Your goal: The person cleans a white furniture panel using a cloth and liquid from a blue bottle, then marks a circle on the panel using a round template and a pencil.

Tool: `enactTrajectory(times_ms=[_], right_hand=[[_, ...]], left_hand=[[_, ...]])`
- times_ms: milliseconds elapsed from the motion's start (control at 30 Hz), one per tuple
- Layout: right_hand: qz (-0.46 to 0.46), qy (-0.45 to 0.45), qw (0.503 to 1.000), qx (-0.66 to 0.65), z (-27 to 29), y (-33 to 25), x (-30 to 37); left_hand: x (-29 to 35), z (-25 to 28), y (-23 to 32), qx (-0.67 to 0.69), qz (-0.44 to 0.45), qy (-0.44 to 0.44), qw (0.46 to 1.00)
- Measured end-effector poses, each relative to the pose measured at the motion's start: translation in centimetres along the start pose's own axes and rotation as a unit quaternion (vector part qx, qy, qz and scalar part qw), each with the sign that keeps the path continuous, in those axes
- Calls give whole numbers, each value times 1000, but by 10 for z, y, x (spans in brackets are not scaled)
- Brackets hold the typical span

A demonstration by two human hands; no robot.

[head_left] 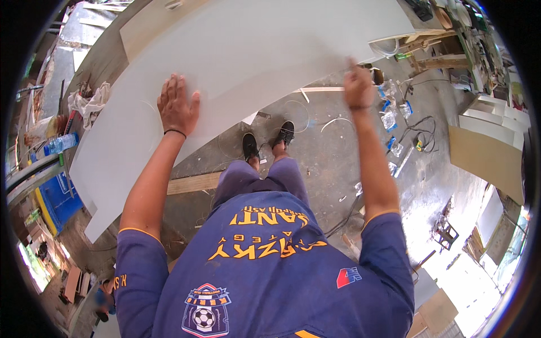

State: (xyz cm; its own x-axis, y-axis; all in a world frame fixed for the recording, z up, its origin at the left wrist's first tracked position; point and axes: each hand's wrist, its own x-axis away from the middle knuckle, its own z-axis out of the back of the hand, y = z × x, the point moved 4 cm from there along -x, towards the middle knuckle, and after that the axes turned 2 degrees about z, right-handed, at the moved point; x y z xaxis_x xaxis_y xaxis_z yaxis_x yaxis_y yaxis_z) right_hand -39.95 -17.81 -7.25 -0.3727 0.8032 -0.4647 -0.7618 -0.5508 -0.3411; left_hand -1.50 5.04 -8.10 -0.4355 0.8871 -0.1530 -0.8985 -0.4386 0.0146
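Note:
A large, smooth, pale grey-white panel (236, 62) stretches across the upper part of the view, in front of my body. My left hand (178, 107) lies flat on it with fingers stretched and thumb apart, holding nothing. At the panel's near edge on the right is my right hand (358, 87), smeared by motion. One finger seems to point away from me and the others look curled. Whether anything is in that hand is hidden by blur.
Crumpled cloth (90, 104) and a clear plastic bottle (61, 143) lie left of the panel. Clear packets with blue edges (389, 119) and a dark cable (431, 132) litter the floor. White drawer-like boxes (496, 127) stand at right. A wooden plank (194, 183) lies near my legs.

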Motion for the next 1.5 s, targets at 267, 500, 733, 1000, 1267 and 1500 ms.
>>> enactTrajectory(times_ms=[267, 500, 733, 1000, 1267, 1500], right_hand=[[130, -113, 979, -107, -57, -149, 92], [108, -101, 980, -136, -29, -146, 59], [51, -92, 992, 62, -12, 13, 1], [176, -175, 968, -30, -30, -184, 70], [122, -151, 981, -30, -20, -19, -2], [232, -127, 963, -56, -16, -160, 33]], left_hand=[[1, 0, 5, 26, -16, 22, 999], [3, -4, -5, 47, -6, 21, 999], [-3, -4, 7, 40, -12, 21, 999], [1, -4, -1, 38, -3, 16, 999], [-4, -2, 7, 43, -8, 11, 999], [2, -5, -3, 60, -3, 19, 998]])
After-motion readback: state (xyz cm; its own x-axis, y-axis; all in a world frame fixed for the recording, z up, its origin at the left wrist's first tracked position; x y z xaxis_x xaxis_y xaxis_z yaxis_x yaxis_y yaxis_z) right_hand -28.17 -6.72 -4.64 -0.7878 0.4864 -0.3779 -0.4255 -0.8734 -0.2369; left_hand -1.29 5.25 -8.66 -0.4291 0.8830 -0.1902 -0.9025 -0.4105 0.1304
